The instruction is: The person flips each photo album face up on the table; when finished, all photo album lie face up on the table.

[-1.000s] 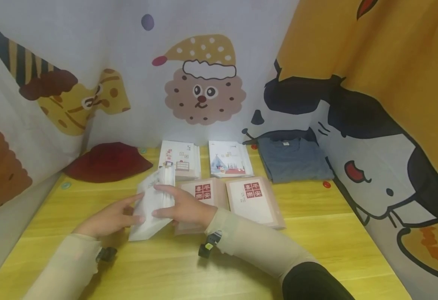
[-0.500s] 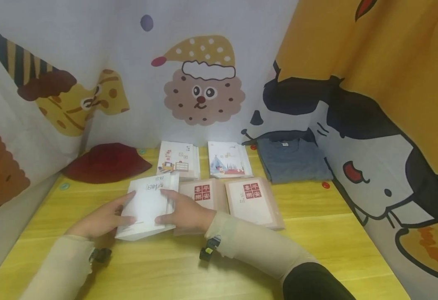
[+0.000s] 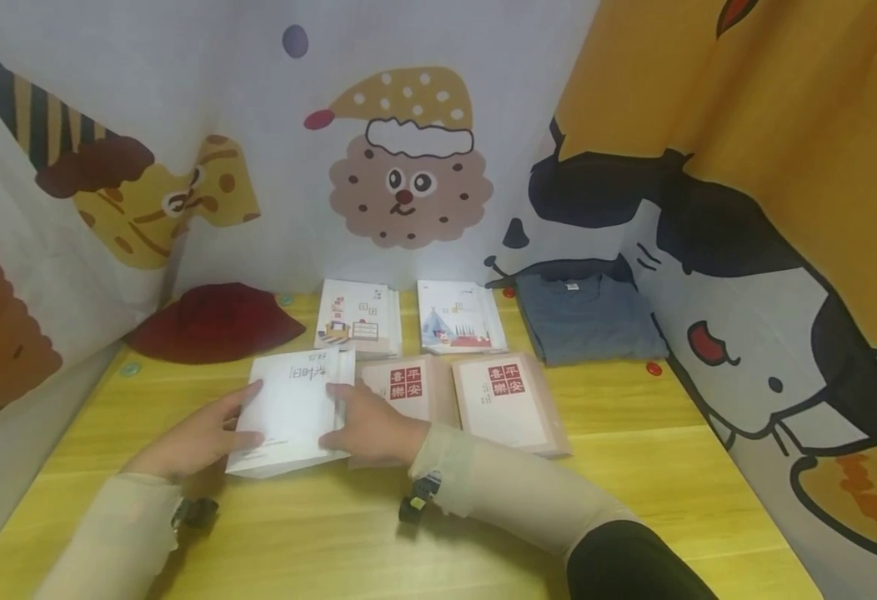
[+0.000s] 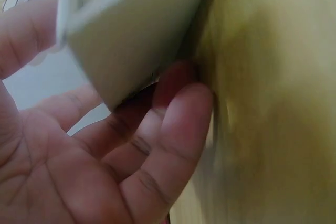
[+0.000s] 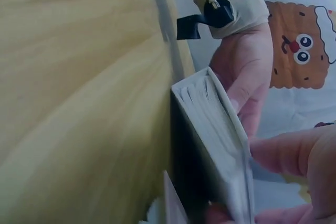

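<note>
A thick white book (image 3: 288, 408) with dark lettering on its cover is held between both hands, close over the front left of the table. My left hand (image 3: 187, 433) grips its left edge, thumb on the cover and the other fingers beneath, as the left wrist view shows. On the opposite edge, my right hand (image 3: 378, 423) grips the book with thumb and index finger on top. The page edges of the book (image 5: 210, 124) face the right wrist camera. Just behind the right hand lies a pink-bordered book (image 3: 438, 387) with red characters, partly covered by that hand.
A second pink-bordered book (image 3: 509, 408) lies to the right. Behind are two stacks of illustrated white books, the left stack (image 3: 356, 321) and the right stack (image 3: 457, 321). A dark red hat (image 3: 217, 325) and folded blue-grey shirt (image 3: 588, 321) flank them. Printed curtains (image 3: 258, 67) enclose the yellow table (image 3: 633, 517).
The white book has turned from a steep tilt to lie flatter, its cover facing up, and has shifted left and down. My left hand has moved left with it, both hands keeping their grip.
</note>
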`<state>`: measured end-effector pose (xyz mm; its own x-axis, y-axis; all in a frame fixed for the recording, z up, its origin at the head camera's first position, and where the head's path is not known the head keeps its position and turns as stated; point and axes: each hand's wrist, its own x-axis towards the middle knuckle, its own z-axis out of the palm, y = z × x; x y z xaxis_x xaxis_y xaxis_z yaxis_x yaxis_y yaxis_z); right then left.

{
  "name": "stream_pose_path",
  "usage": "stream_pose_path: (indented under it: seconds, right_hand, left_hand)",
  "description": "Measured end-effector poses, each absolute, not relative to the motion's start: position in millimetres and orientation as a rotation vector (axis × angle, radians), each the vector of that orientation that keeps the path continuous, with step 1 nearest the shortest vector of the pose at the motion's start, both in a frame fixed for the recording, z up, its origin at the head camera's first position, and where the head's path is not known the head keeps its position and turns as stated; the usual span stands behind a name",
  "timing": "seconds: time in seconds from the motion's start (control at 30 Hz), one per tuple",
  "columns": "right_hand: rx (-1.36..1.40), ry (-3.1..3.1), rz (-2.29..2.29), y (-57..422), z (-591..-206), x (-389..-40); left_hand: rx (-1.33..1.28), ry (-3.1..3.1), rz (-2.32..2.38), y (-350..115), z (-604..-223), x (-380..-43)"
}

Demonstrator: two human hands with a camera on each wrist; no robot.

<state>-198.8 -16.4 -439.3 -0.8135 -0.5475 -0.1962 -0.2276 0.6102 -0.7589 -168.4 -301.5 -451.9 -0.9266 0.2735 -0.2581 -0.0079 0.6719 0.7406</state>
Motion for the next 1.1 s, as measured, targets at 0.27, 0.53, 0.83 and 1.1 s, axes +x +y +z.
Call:
stream_pose_path:
  seconds: [0.27, 0.53, 0.83, 1.1]
  right_hand:
    - [-0.546, 2.232, -1.277, -15, -450, -204]
    - [-0.574, 2.097, -1.469, -8, -461, -214]
    - [-0.608, 2.099, -1.501, 17, -446, -208]
    - [-0.508, 2.154, -1.62, 55, -432, -205]
  left_hand:
    - [0.124, 2.643, 0.995, -306, -445, -167]
    - [0.108, 2.661, 0.955, -306, -443, -169]
    - [0.14, 2.704, 0.942, -295, -435, -169]
    - [0.153, 2.786, 1.084, -258, -411, -167]
